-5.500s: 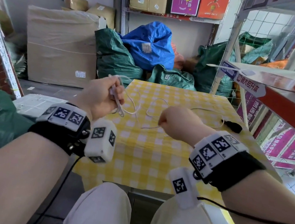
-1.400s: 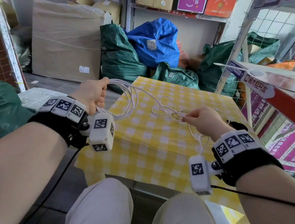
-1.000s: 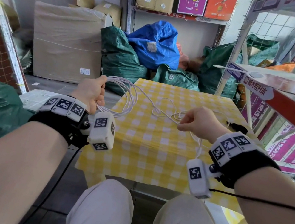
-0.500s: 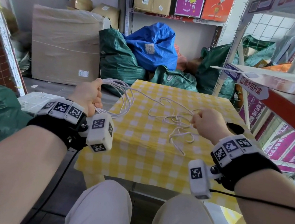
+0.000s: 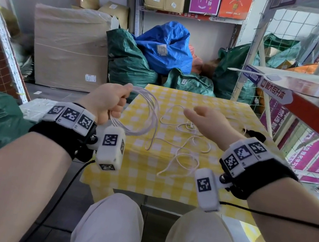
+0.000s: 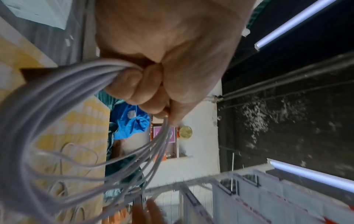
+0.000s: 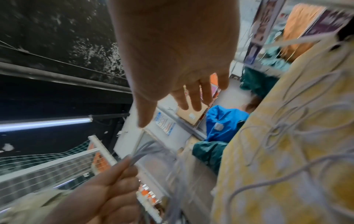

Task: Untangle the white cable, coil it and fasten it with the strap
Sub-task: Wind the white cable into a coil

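Left hand (image 5: 106, 98) has its fist around several loops of the white cable (image 5: 150, 117), rest sprawled loose on the yellow-checked desk (image 5: 164, 185). Right hand (image 5: 207, 120) hovers over it, fingers relaxed, holding nothing.

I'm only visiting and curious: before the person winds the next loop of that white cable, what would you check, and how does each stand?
1. Left hand grips the coiled loops: ok.
2. Right hand free, fingers relaxed, ready to take cable: ok.
3. Loose cable on the yellow checked table free of tangles: not ok, strands cross.
4. Loose end in sight: ok.
5. Black strap within reach, by the right wrist: ok.
6. Coil loops even: cannot tell.
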Tool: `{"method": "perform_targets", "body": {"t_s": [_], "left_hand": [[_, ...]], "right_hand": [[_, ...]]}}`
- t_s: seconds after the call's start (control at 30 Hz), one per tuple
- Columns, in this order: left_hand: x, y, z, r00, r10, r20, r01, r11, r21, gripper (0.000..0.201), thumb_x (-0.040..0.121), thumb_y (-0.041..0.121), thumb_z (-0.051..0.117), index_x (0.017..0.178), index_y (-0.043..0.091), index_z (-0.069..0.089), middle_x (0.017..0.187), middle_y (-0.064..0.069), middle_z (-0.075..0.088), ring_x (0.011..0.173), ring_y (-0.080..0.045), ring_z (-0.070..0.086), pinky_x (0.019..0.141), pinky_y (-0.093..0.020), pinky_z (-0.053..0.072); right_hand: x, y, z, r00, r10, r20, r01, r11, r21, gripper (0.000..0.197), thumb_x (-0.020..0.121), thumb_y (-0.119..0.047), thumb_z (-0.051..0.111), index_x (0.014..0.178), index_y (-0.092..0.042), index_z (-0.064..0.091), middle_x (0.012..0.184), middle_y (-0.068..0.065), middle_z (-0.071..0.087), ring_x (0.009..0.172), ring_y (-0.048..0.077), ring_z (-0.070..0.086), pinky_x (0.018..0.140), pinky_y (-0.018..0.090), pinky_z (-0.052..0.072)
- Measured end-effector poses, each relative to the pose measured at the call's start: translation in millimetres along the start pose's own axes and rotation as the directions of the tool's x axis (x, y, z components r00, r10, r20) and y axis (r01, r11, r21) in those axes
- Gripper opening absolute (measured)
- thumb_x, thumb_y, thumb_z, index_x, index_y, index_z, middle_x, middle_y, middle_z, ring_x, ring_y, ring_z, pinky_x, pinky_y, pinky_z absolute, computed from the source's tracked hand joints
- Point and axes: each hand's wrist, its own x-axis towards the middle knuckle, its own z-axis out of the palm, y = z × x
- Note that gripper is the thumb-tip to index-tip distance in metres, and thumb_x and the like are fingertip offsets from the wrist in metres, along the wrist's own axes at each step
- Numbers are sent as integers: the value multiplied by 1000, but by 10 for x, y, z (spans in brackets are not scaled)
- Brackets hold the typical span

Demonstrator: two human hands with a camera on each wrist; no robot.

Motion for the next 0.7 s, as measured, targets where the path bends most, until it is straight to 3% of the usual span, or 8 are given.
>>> {"method": "perform_targets", "body": {"t_s": [0.07,0.13,0.2,0.27,0.4,0.47,0.57,0.7], "left_hand": [[-47,43,137,993,21,118,-31,997,77,42,102,33,36,62,20,30,43,10,20,35,-6,14,34,-17,16],[-105,77,261,971,23,239,-50,993,106,43,102,34,36,62,19,31,46,9,19,37,-7,14,36,-19,14],[-162,101,335,942,19,334,-56,993,101,42,101,35,36,62,19,32,48,8,19,38,-6,14,38,-20,12],[-200,110,335,927,33,375,-60,996,62,41,101,35,36,63,19,31,48,9,18,38,-6,14,38,-19,13],[-196,46,259,927,38,372,-10,997,-77,41,102,36,31,64,19,30,46,10,21,35,-4,18,37,-16,24],[-180,-15,258,917,-2,398,30,997,-65,41,101,37,31,64,18,33,47,8,26,37,-7,27,47,-20,37],[-170,-58,265,889,-72,452,40,996,80,38,100,33,36,70,12,46,56,-1,46,56,-18,51,67,-30,49],[-205,58,323,861,-96,500,-36,968,248,12,88,20,61,93,10,57,73,-4,59,68,-18,59,73,-30,52]], "right_hand": [[-97,-272,34,992,-118,32,109,973,204,82,83,-64,54,146,-16,33,145,2,43,127,20,47,102,39,42],[-150,-450,101,975,-193,106,155,944,292,85,78,-54,67,146,-18,32,142,1,46,126,18,47,103,40,42],[-150,-493,160,966,-230,115,175,916,362,54,82,-32,71,130,-16,52,115,4,65,106,20,62,95,42,50],[-166,-466,168,974,-201,106,120,853,508,17,90,-15,60,105,-9,65,71,2,66,72,19,67,84,40,54],[-193,-356,127,958,-157,240,-89,634,768,22,96,-24,54,80,-10,57,47,-7,39,46,12,48,81,42,54],[-201,-363,75,948,-144,283,-149,585,797,29,97,-25,52,71,-13,48,46,-8,28,40,10,32,65,34,51],[-188,-406,19,966,-78,246,-129,682,720,36,96,-18,50,62,-16,38,49,-5,21,41,11,18,44,24,25],[-195,-551,67,976,-122,178,42,917,398,24,89,-12,53,66,-11,46,51,0,30,41,13,27,41,23,26]]}}
